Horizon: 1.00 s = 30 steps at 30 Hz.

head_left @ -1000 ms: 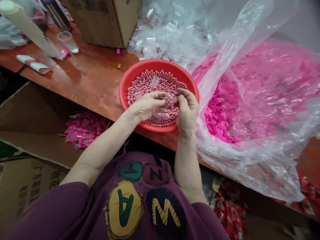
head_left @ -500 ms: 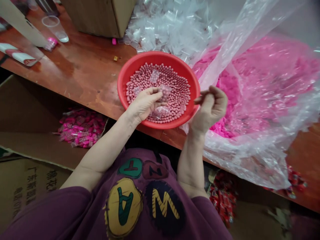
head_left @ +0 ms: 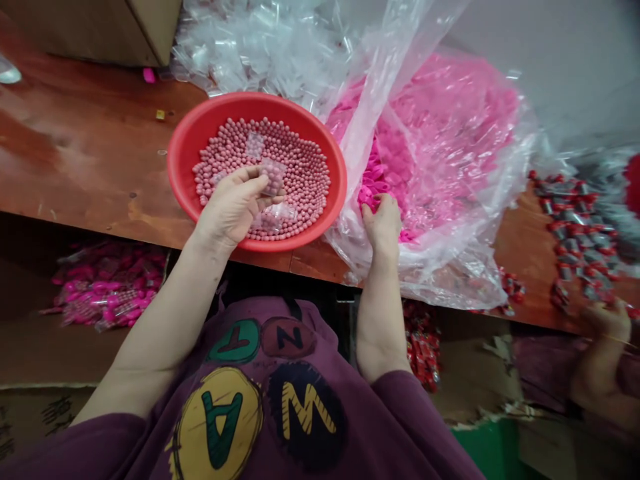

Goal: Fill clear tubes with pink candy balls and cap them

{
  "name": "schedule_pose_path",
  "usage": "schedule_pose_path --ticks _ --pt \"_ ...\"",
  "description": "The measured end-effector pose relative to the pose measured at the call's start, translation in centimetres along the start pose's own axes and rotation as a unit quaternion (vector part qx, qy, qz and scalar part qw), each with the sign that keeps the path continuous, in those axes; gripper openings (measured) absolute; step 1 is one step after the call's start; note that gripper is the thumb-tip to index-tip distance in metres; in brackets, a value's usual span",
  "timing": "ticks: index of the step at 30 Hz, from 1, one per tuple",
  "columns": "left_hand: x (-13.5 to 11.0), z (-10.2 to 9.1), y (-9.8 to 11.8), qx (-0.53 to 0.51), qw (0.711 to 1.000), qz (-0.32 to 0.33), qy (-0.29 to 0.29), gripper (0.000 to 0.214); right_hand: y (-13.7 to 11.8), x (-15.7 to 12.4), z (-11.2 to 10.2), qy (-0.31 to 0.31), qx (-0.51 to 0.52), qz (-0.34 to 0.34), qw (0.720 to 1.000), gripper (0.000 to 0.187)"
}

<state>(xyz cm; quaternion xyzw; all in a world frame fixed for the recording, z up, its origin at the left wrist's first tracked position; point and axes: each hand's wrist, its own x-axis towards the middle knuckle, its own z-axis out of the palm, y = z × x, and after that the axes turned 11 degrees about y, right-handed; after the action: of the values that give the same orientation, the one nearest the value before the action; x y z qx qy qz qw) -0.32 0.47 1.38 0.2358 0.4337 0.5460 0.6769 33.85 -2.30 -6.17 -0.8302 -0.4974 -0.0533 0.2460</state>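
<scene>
Just beyond a purple lettered shirt (head_left: 260,400), the left hand (head_left: 233,207) hangs over a round red plastic basin (head_left: 183,157) heaped with pink beads (head_left: 300,180). Its thumb and fingertips are pinched on a small clear bag (head_left: 273,177) of those beads. The bag stands roughly upright at the fingertips, its long axis pointing away from the wrist, above the middle of the basin. A second clear bag (head_left: 274,219) lies on the beads just under that hand, and a third (head_left: 255,144) lies farther in. The right hand (head_left: 383,223) is outside the basin, just beside its rim, with its fingers bunched downward against pink plastic caps (head_left: 385,177) in a large clear plastic sack (head_left: 440,267); whether they grip anything cannot be told. The left hand is much the nearer to the bags. Under the wooden counter (head_left: 75,140) lie pink packets (head_left: 107,283) and red packets (head_left: 423,347). Past the basin is a heap of clear plastic pieces (head_left: 260,47). Far right, a co-worker's hand (head_left: 605,320) is near rows of red-capped silver tubes (head_left: 570,240).
</scene>
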Motion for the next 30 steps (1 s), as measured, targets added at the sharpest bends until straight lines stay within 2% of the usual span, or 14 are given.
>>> schedule_pose_path --ticks 3,8,10,12,14,15,19,21,23,26,30 --pt "-0.1 0.0 0.0 0.002 1.000 0.006 0.001 0.013 -0.5 0.8 0.4 0.017 0.013 -0.037 0.999 0.045" --pt "-0.1 0.1 0.0 0.002 1.000 0.008 0.004 0.011 -0.9 2.0 1.4 0.002 0.008 -0.058 0.998 0.035" --pt "-0.1 0.1 -0.1 0.001 1.000 0.009 0.001 0.011 -0.5 2.4 1.3 0.047 0.013 -0.050 0.998 0.034" --pt "-0.1 0.0 -0.1 -0.001 1.000 0.008 -0.004 0.011 -0.3 2.6 0.8 0.126 0.055 -0.050 0.989 0.037" --pt "-0.1 0.1 -0.2 0.000 1.000 -0.001 -0.013 0.011 -1.3 2.4 0.1 0.182 0.148 -0.072 0.970 0.042" --pt "-0.2 0.1 -0.1 0.000 1.000 -0.008 -0.018 0.011 -2.5 2.1 -0.4 0.186 0.209 -0.092 0.956 0.043" --pt "-0.4 0.3 0.1 0.001 0.999 -0.027 -0.025 0.014 -10.4 -0.9 -2.6 0.047 0.447 -0.164 0.878 0.039" --pt "-0.5 0.4 0.2 0.005 0.999 -0.028 -0.021 0.015 -14.3 -2.4 -3.6 -0.016 0.490 -0.175 0.854 0.029" --pt "-0.5 0.5 0.3 0.011 0.999 -0.026 -0.021 0.015 -16.9 -3.4 -4.0 -0.049 0.498 -0.180 0.847 0.019" --pt "-0.6 0.7 0.4 0.019 0.999 -0.028 -0.021 0.015 -18.2 -3.9 -3.6 -0.041 0.490 -0.184 0.851 0.013" --pt "-0.6 0.7 0.7 0.018 0.999 -0.044 -0.021 0.013 -18.1 -3.7 -2.8 0.016 0.474 -0.209 0.855 0.011"
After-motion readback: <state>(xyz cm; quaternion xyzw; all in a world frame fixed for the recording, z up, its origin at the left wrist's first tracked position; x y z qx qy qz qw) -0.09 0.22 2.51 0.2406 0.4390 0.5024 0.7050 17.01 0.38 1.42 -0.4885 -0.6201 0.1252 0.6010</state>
